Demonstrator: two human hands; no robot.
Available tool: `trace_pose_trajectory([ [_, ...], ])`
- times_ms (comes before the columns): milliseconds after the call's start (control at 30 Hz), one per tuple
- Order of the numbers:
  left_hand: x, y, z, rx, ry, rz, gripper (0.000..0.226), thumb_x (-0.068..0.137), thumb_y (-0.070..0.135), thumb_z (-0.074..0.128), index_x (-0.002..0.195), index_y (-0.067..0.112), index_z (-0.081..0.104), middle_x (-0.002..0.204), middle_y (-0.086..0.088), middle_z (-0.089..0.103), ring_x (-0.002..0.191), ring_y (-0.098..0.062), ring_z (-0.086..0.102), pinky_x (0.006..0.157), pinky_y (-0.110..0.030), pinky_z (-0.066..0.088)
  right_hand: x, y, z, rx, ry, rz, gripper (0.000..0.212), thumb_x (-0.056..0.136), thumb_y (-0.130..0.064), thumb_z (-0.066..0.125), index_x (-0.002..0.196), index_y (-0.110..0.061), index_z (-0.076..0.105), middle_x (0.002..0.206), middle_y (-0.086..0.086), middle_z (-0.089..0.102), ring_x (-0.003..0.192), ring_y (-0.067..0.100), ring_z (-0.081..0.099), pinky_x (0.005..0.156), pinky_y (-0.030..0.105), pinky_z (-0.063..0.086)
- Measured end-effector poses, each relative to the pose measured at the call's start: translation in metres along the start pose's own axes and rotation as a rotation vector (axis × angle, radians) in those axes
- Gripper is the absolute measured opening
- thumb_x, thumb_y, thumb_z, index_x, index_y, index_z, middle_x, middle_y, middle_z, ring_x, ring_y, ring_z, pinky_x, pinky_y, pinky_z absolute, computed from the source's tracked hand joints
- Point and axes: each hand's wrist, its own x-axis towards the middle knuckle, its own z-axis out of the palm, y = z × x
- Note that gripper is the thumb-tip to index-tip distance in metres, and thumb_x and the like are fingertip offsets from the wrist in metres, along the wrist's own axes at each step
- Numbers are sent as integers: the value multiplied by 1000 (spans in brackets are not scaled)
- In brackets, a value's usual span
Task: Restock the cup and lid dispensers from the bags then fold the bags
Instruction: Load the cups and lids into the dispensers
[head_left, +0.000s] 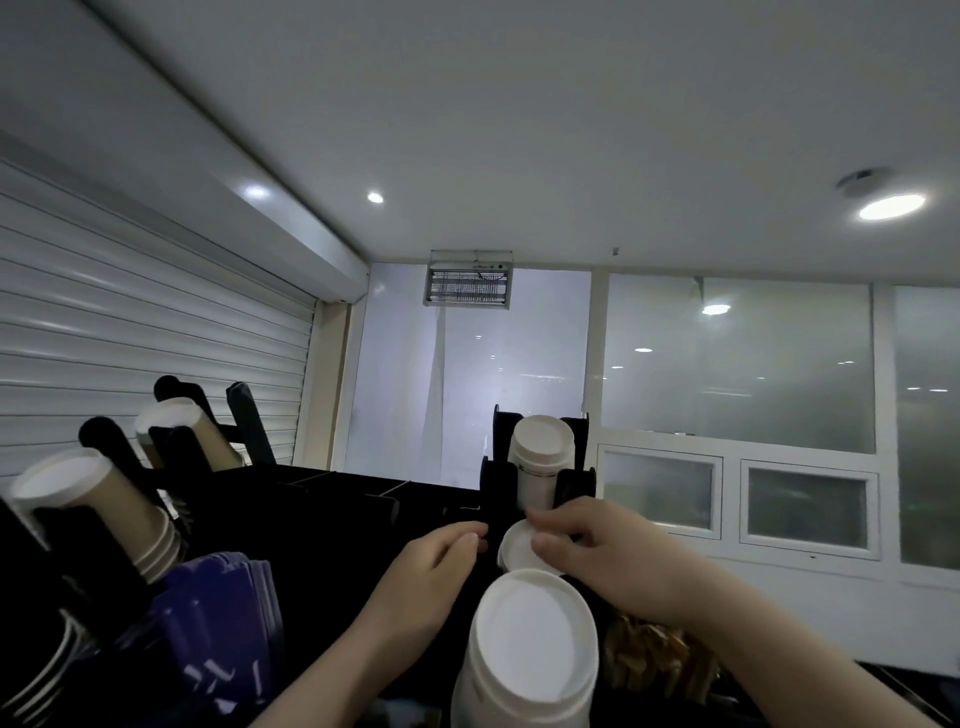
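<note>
A black dispenser rack (493, 483) holds a tall stack of white lids (540, 457) at centre. Just below it a lower white lid stack (517, 551) sits in a second slot. My right hand (597, 556) pinches this lower stack, thumb on its face and fingers on its top edge. My left hand (436, 577) has its fingers curled at the black slot edge left of the stack; whether it grips anything is unclear. A third big white lid stack (530, 654) stands nearest me. Brown paper cups (98, 514) fill the black cup holders on the left. No bag is in view.
A second cup stack (182, 431) sits further back on the left rack. Purple sleeves or napkins (223, 618) stand at lower left. Brown packets (649, 654) lie at lower right. A roller shutter (130, 332) is on the left and frosted windows (727, 364) are behind.
</note>
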Motion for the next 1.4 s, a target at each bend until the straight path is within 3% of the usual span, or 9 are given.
trace_pose_trajectory([
  [133,-18,14,-3,15,125,99,18,92,23,57,100,38,62,107,14,67,102,4,60,89,-14,46,-12,-16,1,-138,89,-44,39,97,-41,43,133,-30,51,133,-10,44,125,8,42,104,26,33],
  [267,-56,22,-20,96,293,248,19,86,13,62,84,30,68,85,12,70,83,1,64,71,-8,46,-59,-21,3,254,534,-64,26,84,-19,54,87,-41,67,87,-17,67,79,0,61,69,16,48],
  [433,-82,14,-17,25,-23,-86,14,88,37,60,80,31,70,82,5,72,77,-13,67,69,-23,52,-97,-16,30,488,158,183,25,88,-14,57,84,-31,74,78,-4,73,74,13,70,77,34,56],
  [567,-87,8,-9,-133,-144,-284,65,64,69,59,91,11,72,99,-17,71,96,-36,66,92,-46,48,-100,-12,51,590,126,320,23,91,-26,52,88,-16,72,81,4,71,71,21,63,69,34,47],
  [700,-85,11,-10,-216,-187,-404,94,57,75,67,105,-7,64,101,-17,63,90,-26,57,84,-34,44,-97,-11,59,775,124,528,41,88,-41,55,77,-2,63,75,8,57,63,19,52,61,28,40],
  [1000,-85,18,-15,-210,-208,-444,63,82,56,58,103,-2,67,84,-9,60,76,-15,57,57,-15,49,-94,-27,53,900,88,655,46,92,-49,52,106,-6,65,90,9,64,84,23,56,71,31,46],
  [1100,-86,24,-14,-198,-227,-449,52,83,57,56,94,7,65,83,-9,58,79,-17,55,65,-19,50,-94,-33,47,904,91,666,42,91,-48,54,106,-10,66,88,10,68,82,25,58,73,33,46],
  [1267,-90,42,-13,-192,-288,-486,89,55,82,46,104,11,68,91,1,69,84,-12,61,82,-28,48,-93,-41,38,928,46,679,56,87,-61,49,73,-9,62,59,7,59,58,21,47,59,29,37],
  [1400,-94,63,-15,-160,-238,-400,80,62,86,38,119,34,60,121,14,58,113,-9,50,98,-31,35,-101,-57,23,880,63,575,43,90,-51,47,74,-12,56,80,12,52,70,23,42,64,31,34],
])
